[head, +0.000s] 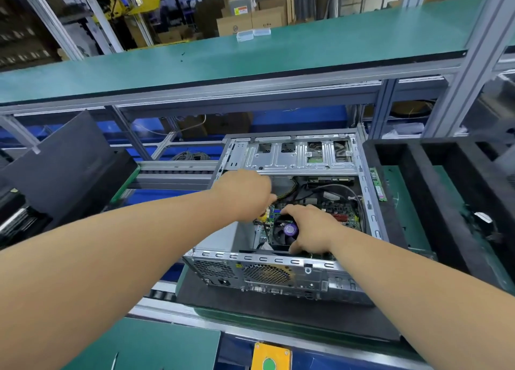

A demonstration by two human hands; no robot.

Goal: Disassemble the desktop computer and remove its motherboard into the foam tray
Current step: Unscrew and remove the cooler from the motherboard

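From the head camera, the desktop computer case (281,275) lay on its side with its side panel off, rear ports facing the person, and everything else is placed against it. Inside the case, the motherboard (338,212) sat flat on the floor of the chassis, still in place, with the black cooler fan (284,230) near its front-left part. The right hand (309,229) reached into the case and curled its fingers round the right edge of the fan, thumb low near the rear wall. The left hand (246,195) reached in just left of the fan, fingers bent down among the cables (292,188); what it held, if anything, could not be told. Right of the case stood the black foam tray (412,191), with 1 green memory stick (378,184) lying between them.
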